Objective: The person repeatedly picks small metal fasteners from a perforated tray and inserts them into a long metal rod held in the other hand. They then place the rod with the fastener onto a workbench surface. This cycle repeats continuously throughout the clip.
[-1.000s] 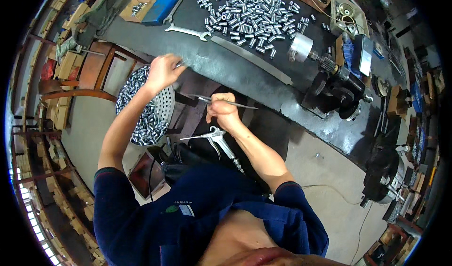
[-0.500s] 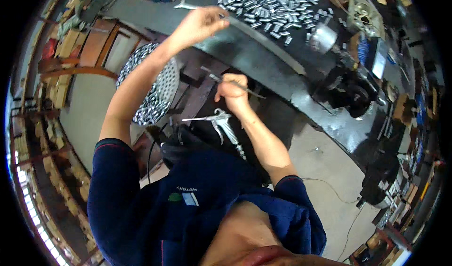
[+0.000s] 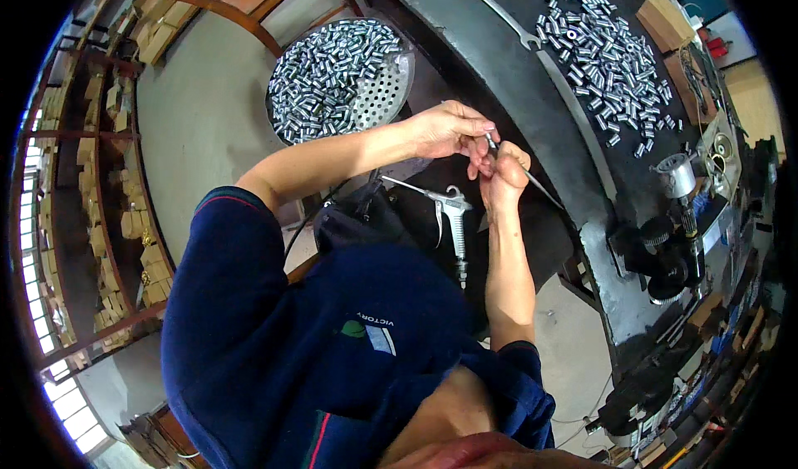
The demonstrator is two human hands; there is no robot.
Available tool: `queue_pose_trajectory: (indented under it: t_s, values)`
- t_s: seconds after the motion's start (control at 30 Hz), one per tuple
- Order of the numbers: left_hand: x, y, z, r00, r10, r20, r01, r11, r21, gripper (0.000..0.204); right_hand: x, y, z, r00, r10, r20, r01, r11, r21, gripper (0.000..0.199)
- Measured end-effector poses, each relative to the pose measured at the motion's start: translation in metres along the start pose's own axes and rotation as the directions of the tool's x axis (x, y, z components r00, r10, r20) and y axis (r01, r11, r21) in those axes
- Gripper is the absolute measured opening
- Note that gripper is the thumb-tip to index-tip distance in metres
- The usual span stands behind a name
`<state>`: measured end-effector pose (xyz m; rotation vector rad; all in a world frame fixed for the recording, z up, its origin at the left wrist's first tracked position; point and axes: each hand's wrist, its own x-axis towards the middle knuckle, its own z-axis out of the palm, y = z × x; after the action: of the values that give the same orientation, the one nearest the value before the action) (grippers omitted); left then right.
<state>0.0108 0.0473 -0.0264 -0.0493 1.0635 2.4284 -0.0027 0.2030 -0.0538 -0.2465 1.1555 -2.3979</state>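
Observation:
My left hand (image 3: 451, 132) pinches a small shiny metal sleeve (image 3: 492, 139) between thumb and fingers, right against my right hand. In my right hand (image 3: 505, 176), the fingers are wrapped round a thin metal rod (image 3: 544, 191), whose tail sticks out toward the bench. The rod's front end meets the sleeve; whether it sits inside cannot be made out. Below both hands, a silver air blow gun (image 3: 454, 213) lies near my lap, its long nozzle pointing left. Many similar sleeves (image 3: 332, 74) fill a round perforated metal pan (image 3: 391, 95) beyond my left forearm.
On the dark bench (image 3: 515, 83) at the right lies a loose heap of sleeves (image 3: 615, 62). An open-ended wrench (image 3: 503, 14) and a long flat metal strip (image 3: 578, 120) lie along its near side. A clamping fixture (image 3: 675, 178) stands farther right. A wooden chair (image 3: 249, 8) stands behind the pan.
My left hand has come from above the bench edge to my right hand, and a sleeve now shows in its fingers. The view has turned, bringing the pan more fully into sight.

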Motion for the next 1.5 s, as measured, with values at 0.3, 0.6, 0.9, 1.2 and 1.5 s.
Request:
queue_pose_trajectory:
  t_s: [0.3,0.6,0.9,1.2,1.5]
  values:
    - [-0.025,0.017,-0.021,0.993,0.103,-0.063,-0.070,0.916,0.395,0.017,-0.005,0.004,0.005,0.998,0.027,0.062,-0.029,0.999,0.026,0.024]
    - [-0.127,0.067,-0.218,0.603,0.440,-0.665,0.770,-0.104,0.630,0.026,-0.006,0.003,0.007,0.996,0.060,0.060,-0.060,0.998,-0.004,0.022]
    - [-0.094,0.029,-0.206,0.658,0.433,-0.616,0.747,-0.479,0.461,0.024,-0.003,0.015,-0.003,0.991,0.073,0.116,-0.077,0.997,0.030,0.021]
    - [-0.097,0.035,-0.218,0.603,0.434,-0.670,0.781,-0.492,0.385,0.026,-0.005,0.011,-0.001,0.992,0.052,0.111,-0.046,0.998,-0.051,0.023]
    - [-0.105,0.037,-0.236,0.522,0.474,-0.709,0.848,-0.377,0.373,0.029,-0.006,0.016,-0.004,0.985,0.092,0.147,-0.066,0.982,-0.177,0.019]
